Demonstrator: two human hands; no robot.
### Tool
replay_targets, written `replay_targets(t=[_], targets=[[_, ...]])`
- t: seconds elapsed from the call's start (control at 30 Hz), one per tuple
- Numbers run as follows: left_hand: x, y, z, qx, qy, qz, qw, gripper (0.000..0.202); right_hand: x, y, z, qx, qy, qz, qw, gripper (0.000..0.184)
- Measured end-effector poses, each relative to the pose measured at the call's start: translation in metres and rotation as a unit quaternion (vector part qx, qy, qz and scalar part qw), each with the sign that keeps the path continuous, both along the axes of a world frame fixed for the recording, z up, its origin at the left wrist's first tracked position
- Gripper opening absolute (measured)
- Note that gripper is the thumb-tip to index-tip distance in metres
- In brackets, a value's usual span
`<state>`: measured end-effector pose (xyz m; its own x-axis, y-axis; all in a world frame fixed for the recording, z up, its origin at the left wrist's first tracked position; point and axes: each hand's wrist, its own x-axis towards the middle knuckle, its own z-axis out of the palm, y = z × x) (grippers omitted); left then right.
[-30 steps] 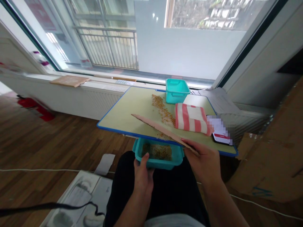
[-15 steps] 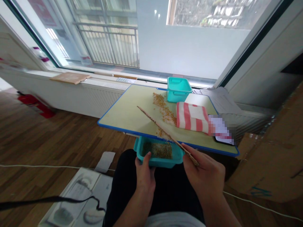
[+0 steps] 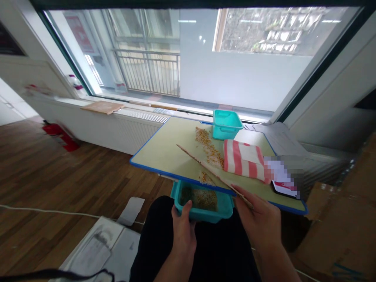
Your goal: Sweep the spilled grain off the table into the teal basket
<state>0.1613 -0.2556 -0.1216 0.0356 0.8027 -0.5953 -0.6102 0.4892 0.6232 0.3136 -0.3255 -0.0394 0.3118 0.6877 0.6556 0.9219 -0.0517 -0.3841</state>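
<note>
Head view, looking down past the board to my lap. Right hand (image 3: pixel 258 221) is nearly closed, pinching the near end of a thin brown strip (image 3: pixel 211 172), probably cardboard, between thumb and fingers. That hand is the nearer one to the strip and the only one on it.

Strip's long axis runs from the right hand up and to the left, over the near blue edge of a pale green cutting board (image 3: pixel 158 152). Its far tip sits out over the board, left of the beans. Can't tell if the strip is touching the surface along its length.

Loose yellow beans (image 3: pixel 207 147), likely soybeans, lie in a narrow band down the board, with the strip alongside the band's near part. Small clump of beans (image 3: pixel 205 178) sits just beside the strip, close to the near edge.

Left hand (image 3: pixel 183 235) is partly closed, gripping the near wall of a teal plastic basket (image 3: pixel 205 213), thumb up at the rim. Basket sits over my lap just below that edge, with a layer of beans (image 3: pixel 198 199) inside.

Also on the board: second teal basket (image 3: pixel 226 125) at the far end, red-and-white striped towel (image 3: pixel 242 162), phone (image 3: pixel 283 188) at the right corner, partly pixelated.
</note>
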Motion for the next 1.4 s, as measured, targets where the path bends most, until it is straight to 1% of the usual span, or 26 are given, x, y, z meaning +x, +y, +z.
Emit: replay_targets(t=[0.1, 0.23, 0.43, 0.57, 0.67, 0.77, 0.83, 0.93, 1.0, 1.07, 1.1, 1.17, 1.27, 1.33, 1.4], targets=[[0.0, 0.002, -0.001, 0.007, 0.005, -0.007, 1.0, 0.045, 0.002, -0.001, -0.002, -0.002, 0.006, 0.014, 1.0, 0.027], [-0.001, 0.002, 0.0, 0.006, 0.008, -0.01, 1.0, 0.042, -0.004, -0.011, 0.003, 0.006, 0.023, 0.035, 0.999, 0.026], [0.0, 0.003, -0.002, 0.001, 0.018, -0.009, 1.0, 0.044, -0.02, -0.023, 0.013, 0.011, 0.048, 0.023, 0.999, 0.026], [-0.002, 0.003, -0.002, -0.003, 0.019, -0.009, 1.0, 0.047, -0.025, -0.029, 0.011, 0.027, 0.024, 0.013, 0.999, 0.029], [-0.003, 0.003, -0.002, 0.002, 0.016, -0.01, 1.0, 0.047, -0.025, -0.024, 0.007, 0.056, 0.041, 0.024, 0.997, 0.032], [-0.005, 0.004, -0.002, 0.01, 0.02, -0.012, 1.0, 0.047, -0.023, -0.002, 0.005, 0.06, 0.076, 0.083, 0.992, 0.032], [-0.006, 0.005, -0.002, 0.009, 0.027, -0.009, 1.0, 0.046, -0.019, 0.025, 0.005, 0.047, 0.109, 0.136, 0.984, 0.032], [-0.007, 0.006, -0.002, 0.008, 0.032, -0.007, 0.999, 0.047, -0.008, 0.073, 0.003, 0.021, 0.181, 0.206, 0.962, 0.03], [-0.008, 0.007, -0.001, 0.005, 0.029, -0.003, 1.0, 0.048, 0.004, 0.097, 0.003, -0.011, 0.227, 0.205, 0.952, 0.027], [-0.008, 0.008, 0.001, -0.005, 0.018, 0.003, 1.0, 0.048, 0.018, 0.105, 0.004, -0.036, 0.245, 0.199, 0.948, 0.023], [-0.009, 0.009, 0.002, -0.013, 0.01, 0.005, 1.0, 0.048, 0.025, 0.103, 0.005, -0.043, 0.248, 0.198, 0.947, 0.022], [-0.01, 0.009, 0.003, -0.026, -0.003, 0.005, 1.0, 0.046, 0.038, 0.089, 0.009, -0.05, 0.254, 0.203, 0.944, 0.019], [-0.011, 0.01, -0.001, -0.006, -0.003, 0.0, 1.0, 0.046, 0.057, 0.062, 0.015, -0.057, 0.254, 0.216, 0.941, 0.014], [-0.011, 0.009, -0.007, 0.015, 0.001, 0.008, 1.0, 0.047, 0.067, 0.048, 0.018, -0.065, 0.248, 0.219, 0.942, 0.018], [-0.009, 0.008, -0.012, 0.016, -0.001, 0.033, 0.999, 0.046, 0.075, 0.04, 0.02, -0.067, 0.248, 0.221, 0.941, 0.026]])
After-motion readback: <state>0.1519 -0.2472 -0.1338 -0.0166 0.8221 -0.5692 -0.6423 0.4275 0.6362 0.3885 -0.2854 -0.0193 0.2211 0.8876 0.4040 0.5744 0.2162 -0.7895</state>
